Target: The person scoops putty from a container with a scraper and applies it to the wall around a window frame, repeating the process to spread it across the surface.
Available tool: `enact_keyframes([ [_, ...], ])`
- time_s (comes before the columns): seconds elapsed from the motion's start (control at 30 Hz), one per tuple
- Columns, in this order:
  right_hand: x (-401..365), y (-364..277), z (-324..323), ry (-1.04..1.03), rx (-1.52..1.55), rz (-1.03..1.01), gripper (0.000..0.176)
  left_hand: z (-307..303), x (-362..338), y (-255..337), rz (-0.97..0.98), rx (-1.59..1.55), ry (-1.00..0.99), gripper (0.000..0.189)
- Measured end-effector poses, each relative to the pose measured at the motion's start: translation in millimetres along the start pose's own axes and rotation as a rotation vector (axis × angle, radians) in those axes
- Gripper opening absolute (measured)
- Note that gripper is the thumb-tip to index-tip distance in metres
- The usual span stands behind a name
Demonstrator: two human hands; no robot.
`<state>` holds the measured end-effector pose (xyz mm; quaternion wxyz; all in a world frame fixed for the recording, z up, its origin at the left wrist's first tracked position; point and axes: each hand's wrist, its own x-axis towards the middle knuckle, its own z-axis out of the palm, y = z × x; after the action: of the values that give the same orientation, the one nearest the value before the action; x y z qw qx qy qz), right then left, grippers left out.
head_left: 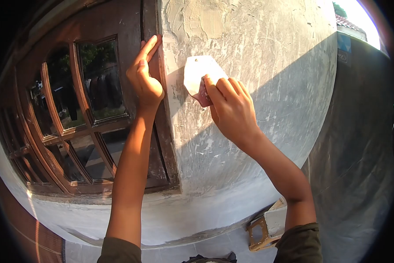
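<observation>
My right hand [233,107] grips a sheet of sandpaper [202,74] against the grey plastered wall [267,52]. Sunlight washes the sheet's upper part nearly white, while its lower corner shows pinkish brown in the shade. The thumb and fingers press on its right side, just right of the window. My left hand [146,79] rests on the edge of the brown wooden window frame [151,22], fingers stretched upward and holding nothing. Patchy, scraped plaster [197,22] shows above the sheet.
Glass panes [99,81] in wooden bars fill the left side. A small worn wooden stool [260,232] stands low by the wall, near my right elbow. A dark sheet [350,144] hangs on the right. Pale floor tiles [170,252] lie below.
</observation>
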<state>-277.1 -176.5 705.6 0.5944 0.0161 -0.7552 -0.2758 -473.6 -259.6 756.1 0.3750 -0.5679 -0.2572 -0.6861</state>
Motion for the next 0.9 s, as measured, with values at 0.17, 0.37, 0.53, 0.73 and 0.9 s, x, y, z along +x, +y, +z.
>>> enact_keyframes([
  [0.17,44,36,-13,0.323,0.030,0.015,0.039,5,0,-4,0.008,-0.036,0.034,0.058],
  [0.37,75,87,17,0.356,-0.137,-0.033,0.039,2,1,-4,0.060,-0.004,0.012,0.058],
  [0.53,51,64,25,0.142,-0.202,0.046,0.042,1,1,-7,0.073,0.039,0.010,0.058],
  [0.73,-15,-24,4,0.031,0.136,0.030,0.042,3,2,-10,0.075,0.005,0.004,0.056],
  [0.9,46,21,0,0.252,0.005,0.071,0.038,0,15,-7,0.187,0.143,-0.055,0.053],
])
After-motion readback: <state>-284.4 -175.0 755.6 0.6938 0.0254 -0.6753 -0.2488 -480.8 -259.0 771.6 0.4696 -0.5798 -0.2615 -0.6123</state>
